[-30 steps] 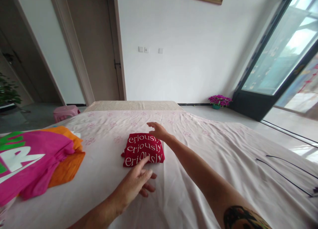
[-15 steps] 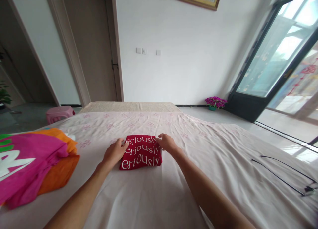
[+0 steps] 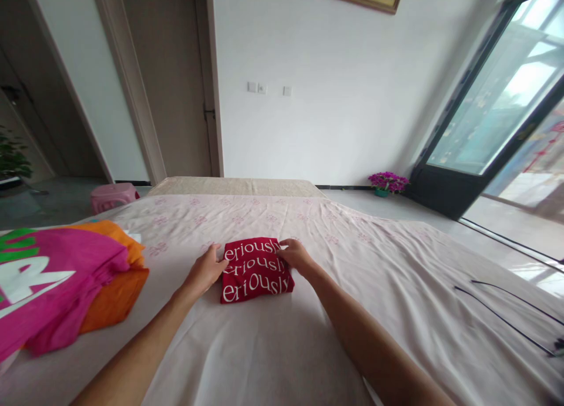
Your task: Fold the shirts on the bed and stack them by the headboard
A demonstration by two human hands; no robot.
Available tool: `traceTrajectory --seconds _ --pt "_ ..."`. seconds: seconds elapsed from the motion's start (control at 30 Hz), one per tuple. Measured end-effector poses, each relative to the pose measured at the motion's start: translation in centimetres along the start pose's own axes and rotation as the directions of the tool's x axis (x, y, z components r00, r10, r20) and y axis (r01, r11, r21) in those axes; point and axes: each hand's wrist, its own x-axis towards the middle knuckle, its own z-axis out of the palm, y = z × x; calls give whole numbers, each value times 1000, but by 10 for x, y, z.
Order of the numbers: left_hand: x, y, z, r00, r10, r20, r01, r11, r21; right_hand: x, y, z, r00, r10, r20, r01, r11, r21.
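Note:
A folded red T-shirt (image 3: 258, 271) with rows of white lettering lies on the bed sheet in front of me, as a compact, roughly square bundle. My left hand (image 3: 209, 269) is at its left edge, with the thumb over the lettering and the other fingers partly hidden beside the cloth. At the upper right corner, my right hand (image 3: 296, 256) pinches the edge between thumb and fingers. The fingertips under the fabric are out of sight on both sides.
Pink and orange clothes (image 3: 83, 277) are heaped at left on the pale, flower-patterned sheet (image 3: 247, 347). Eyeglasses-like thin dark arms (image 3: 506, 321) lie at right. Beyond the bed are a pink stool (image 3: 114, 195), potted magenta flowers (image 3: 388, 183) and a glass door (image 3: 480, 118).
The view has shifted slightly, so the surroundings sit a little farther right. Both hands stay at the shirt's edges, and its lower edge appears slightly more tilted.

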Motion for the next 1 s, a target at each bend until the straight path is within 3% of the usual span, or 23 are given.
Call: traceTrajectory --seconds 0.1,0.2,0.27,0.33,0.43,0.6,0.83,0.9,1.0 --pt "-9 15 -3 979 155 -136 -140 984 113 -5 -6 -3 989 -118 -90 99 977 -187" --pt "-19 43 8 900 369 -231 -344 928 143 -14 -21 1 946 -294 -137 253 933 -255" --pt "-24 57 23 878 435 -200 -409 899 159 -21 -28 10 903 -423 -77 385 875 -294" --pt "-25 60 40 880 452 -145 -415 881 226 -28 -28 21 843 -535 55 515 772 -373" --pt "-23 47 55 903 419 -92 -362 860 360 -36 -17 31 797 -551 248 594 642 -485" --pt "-21 28 51 929 368 -35 -317 843 434 -36 -3 29 817 -479 322 575 632 -519" --pt "-29 17 43 959 284 -1 -255 863 435 -28 3 27 859 -430 278 512 717 -473" --pt "-34 9 40 961 277 -8 -245 863 443 -23 7 23 889 -402 217 457 766 -451" --pt "-41 -3 36 959 280 -38 -232 855 464 -17 11 14 949 -315 22 298 870 -394"
